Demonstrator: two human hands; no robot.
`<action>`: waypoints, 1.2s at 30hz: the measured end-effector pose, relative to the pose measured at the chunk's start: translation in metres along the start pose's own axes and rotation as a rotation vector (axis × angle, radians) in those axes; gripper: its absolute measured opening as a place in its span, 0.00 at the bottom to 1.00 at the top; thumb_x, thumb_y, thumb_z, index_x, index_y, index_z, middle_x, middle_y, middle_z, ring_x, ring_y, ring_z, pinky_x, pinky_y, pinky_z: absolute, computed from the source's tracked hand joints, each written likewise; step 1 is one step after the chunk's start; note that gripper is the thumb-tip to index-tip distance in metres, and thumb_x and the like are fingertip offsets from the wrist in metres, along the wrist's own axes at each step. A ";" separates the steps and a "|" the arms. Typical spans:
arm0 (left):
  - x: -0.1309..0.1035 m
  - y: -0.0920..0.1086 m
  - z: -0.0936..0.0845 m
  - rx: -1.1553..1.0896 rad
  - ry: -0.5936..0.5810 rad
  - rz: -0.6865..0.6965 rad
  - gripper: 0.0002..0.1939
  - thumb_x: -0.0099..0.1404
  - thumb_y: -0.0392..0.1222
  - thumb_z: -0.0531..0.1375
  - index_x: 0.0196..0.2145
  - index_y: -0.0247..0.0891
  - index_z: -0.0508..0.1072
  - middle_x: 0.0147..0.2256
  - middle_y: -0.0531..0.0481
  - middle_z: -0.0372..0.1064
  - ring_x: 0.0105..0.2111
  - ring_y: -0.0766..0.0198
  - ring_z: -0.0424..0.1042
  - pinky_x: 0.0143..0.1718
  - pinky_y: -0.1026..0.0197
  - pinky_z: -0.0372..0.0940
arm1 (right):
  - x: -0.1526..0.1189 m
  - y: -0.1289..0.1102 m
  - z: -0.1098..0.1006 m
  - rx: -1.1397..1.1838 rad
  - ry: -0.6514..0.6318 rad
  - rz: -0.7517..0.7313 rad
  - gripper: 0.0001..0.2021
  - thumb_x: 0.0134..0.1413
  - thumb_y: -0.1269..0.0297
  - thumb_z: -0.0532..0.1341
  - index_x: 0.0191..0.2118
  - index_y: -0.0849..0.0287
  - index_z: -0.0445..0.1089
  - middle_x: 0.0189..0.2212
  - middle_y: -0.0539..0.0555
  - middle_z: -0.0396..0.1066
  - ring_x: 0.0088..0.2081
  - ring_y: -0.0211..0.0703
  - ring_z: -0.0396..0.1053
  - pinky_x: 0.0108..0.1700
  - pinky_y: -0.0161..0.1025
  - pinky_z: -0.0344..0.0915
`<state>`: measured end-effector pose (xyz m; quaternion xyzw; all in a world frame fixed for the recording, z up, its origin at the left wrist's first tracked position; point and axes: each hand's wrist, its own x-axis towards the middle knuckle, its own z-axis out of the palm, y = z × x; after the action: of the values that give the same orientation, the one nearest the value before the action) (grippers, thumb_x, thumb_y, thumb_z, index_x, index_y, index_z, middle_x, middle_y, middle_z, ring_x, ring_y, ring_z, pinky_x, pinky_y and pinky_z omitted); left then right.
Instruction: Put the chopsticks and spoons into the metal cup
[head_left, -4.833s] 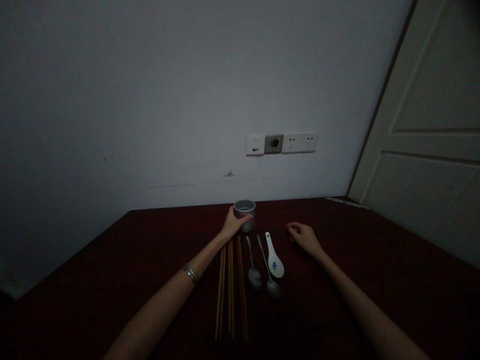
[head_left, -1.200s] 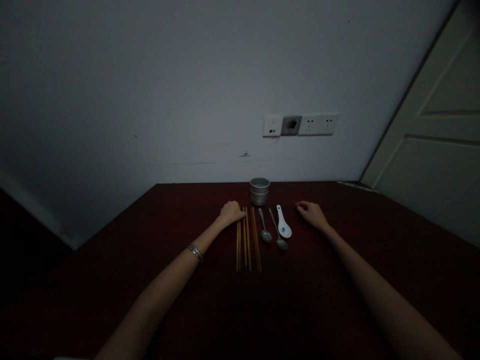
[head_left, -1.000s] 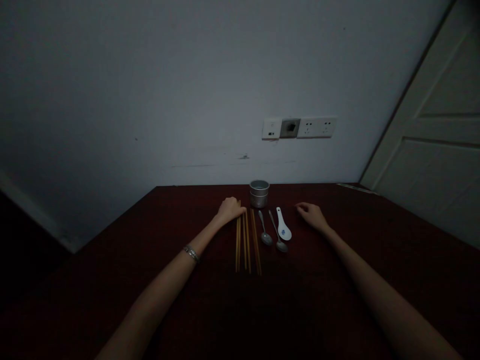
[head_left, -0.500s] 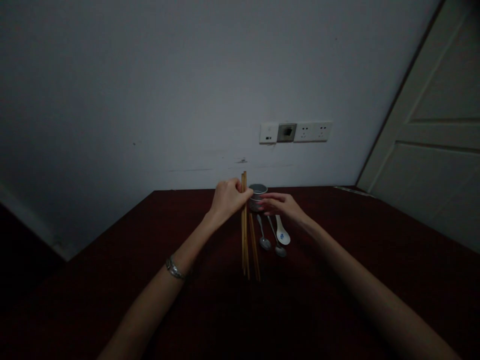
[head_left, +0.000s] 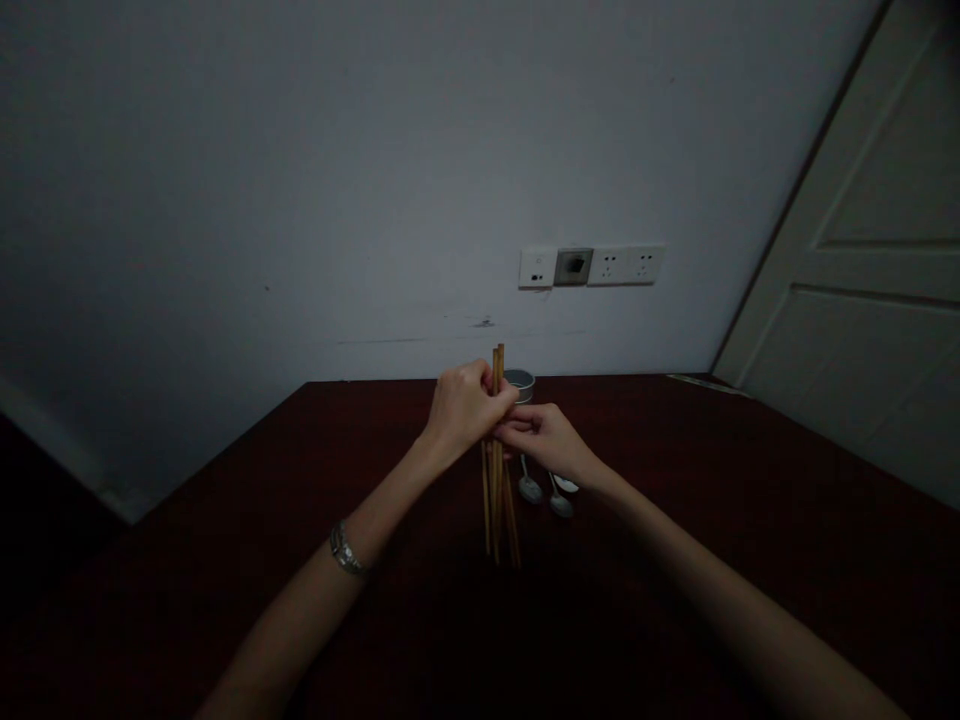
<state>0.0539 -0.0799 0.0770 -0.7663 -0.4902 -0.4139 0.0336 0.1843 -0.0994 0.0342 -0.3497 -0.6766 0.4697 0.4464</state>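
My left hand (head_left: 469, 405) pinches several wooden chopsticks (head_left: 497, 490) near their upper ends. Just below it, my right hand (head_left: 551, 440) has its fingers pressed together at the chopsticks. Whether it grips one of them is hidden. A metal cup (head_left: 520, 383) stands behind the hands, partly covered by them. Two metal spoons, one on the left (head_left: 530, 490) and one on the right (head_left: 561, 505), lie below my right hand. Beside them a white spoon (head_left: 568, 484) shows only in part. Other chopsticks (head_left: 512, 525) lie on the table under the held ones.
The dark red table (head_left: 360, 430) reaches back to a grey wall (head_left: 375, 180). Sockets (head_left: 611, 265) are set in the wall above the table. A panelled door (head_left: 877, 270) is at the right.
My left hand has moved slightly right with the chopsticks. My right hand has moved left and down from the cup to the chopsticks, its fingers closing and covering more of the spoons.
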 end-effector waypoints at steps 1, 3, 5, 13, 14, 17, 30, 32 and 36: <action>0.000 -0.001 0.001 0.005 0.000 0.005 0.09 0.52 0.43 0.54 0.21 0.35 0.67 0.19 0.52 0.63 0.20 0.70 0.58 0.24 0.65 0.54 | -0.001 -0.001 0.001 -0.013 0.013 -0.004 0.14 0.41 0.55 0.63 0.29 0.63 0.71 0.23 0.51 0.71 0.27 0.39 0.70 0.30 0.39 0.68; -0.001 -0.002 0.002 0.006 0.000 0.017 0.09 0.53 0.43 0.54 0.21 0.35 0.67 0.19 0.52 0.63 0.20 0.70 0.59 0.25 0.65 0.54 | -0.001 -0.002 0.002 -0.034 0.029 -0.011 0.13 0.42 0.56 0.62 0.27 0.63 0.71 0.22 0.51 0.70 0.27 0.39 0.69 0.29 0.38 0.68; -0.002 -0.003 0.002 -0.011 0.003 0.030 0.09 0.54 0.43 0.54 0.22 0.35 0.67 0.20 0.52 0.64 0.20 0.70 0.59 0.25 0.65 0.55 | -0.001 -0.002 0.002 -0.052 0.033 -0.015 0.12 0.43 0.57 0.61 0.28 0.63 0.71 0.21 0.51 0.70 0.26 0.39 0.69 0.29 0.38 0.67; 0.005 -0.004 0.000 -0.496 -0.149 -0.031 0.13 0.54 0.45 0.58 0.35 0.33 0.71 0.29 0.47 0.71 0.28 0.67 0.69 0.30 0.65 0.63 | 0.001 -0.001 -0.015 0.026 -0.059 0.005 0.11 0.45 0.59 0.61 0.30 0.62 0.71 0.27 0.54 0.73 0.31 0.41 0.72 0.31 0.37 0.68; 0.006 -0.004 -0.001 -0.607 -0.218 -0.057 0.14 0.55 0.45 0.58 0.36 0.33 0.71 0.31 0.46 0.72 0.30 0.66 0.70 0.30 0.65 0.64 | 0.001 -0.001 -0.018 0.042 -0.083 0.017 0.11 0.44 0.59 0.62 0.31 0.63 0.71 0.29 0.55 0.73 0.32 0.41 0.72 0.32 0.38 0.69; 0.007 -0.005 -0.002 -0.833 -0.385 -0.139 0.15 0.55 0.43 0.58 0.39 0.33 0.71 0.34 0.44 0.73 0.32 0.64 0.72 0.32 0.64 0.65 | 0.000 -0.002 -0.023 0.072 -0.130 0.035 0.14 0.44 0.58 0.62 0.36 0.63 0.72 0.32 0.57 0.74 0.34 0.42 0.72 0.36 0.41 0.69; 0.005 -0.009 -0.003 -1.095 -0.349 -0.254 0.11 0.53 0.39 0.60 0.33 0.29 0.74 0.33 0.40 0.73 0.32 0.61 0.73 0.37 0.58 0.66 | 0.006 0.000 -0.032 0.041 -0.074 0.039 0.15 0.41 0.58 0.64 0.35 0.63 0.73 0.32 0.56 0.74 0.34 0.44 0.72 0.37 0.42 0.70; 0.005 -0.008 -0.005 -1.100 -0.340 -0.248 0.10 0.53 0.38 0.61 0.32 0.30 0.75 0.32 0.40 0.74 0.32 0.61 0.73 0.39 0.58 0.65 | 0.008 -0.012 -0.041 -0.006 0.031 0.000 0.15 0.42 0.58 0.63 0.36 0.61 0.74 0.31 0.56 0.74 0.33 0.43 0.72 0.35 0.41 0.69; 0.003 -0.006 -0.006 -1.112 -0.381 -0.239 0.11 0.53 0.38 0.61 0.34 0.31 0.75 0.31 0.41 0.74 0.31 0.61 0.73 0.38 0.58 0.65 | 0.013 -0.045 -0.049 -0.110 0.273 -0.159 0.15 0.45 0.57 0.61 0.38 0.60 0.73 0.32 0.56 0.74 0.32 0.42 0.72 0.32 0.39 0.69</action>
<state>0.0467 -0.0772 0.0811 -0.6692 -0.2804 -0.4644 -0.5078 0.2229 -0.0855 0.0880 -0.3794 -0.6600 0.3435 0.5500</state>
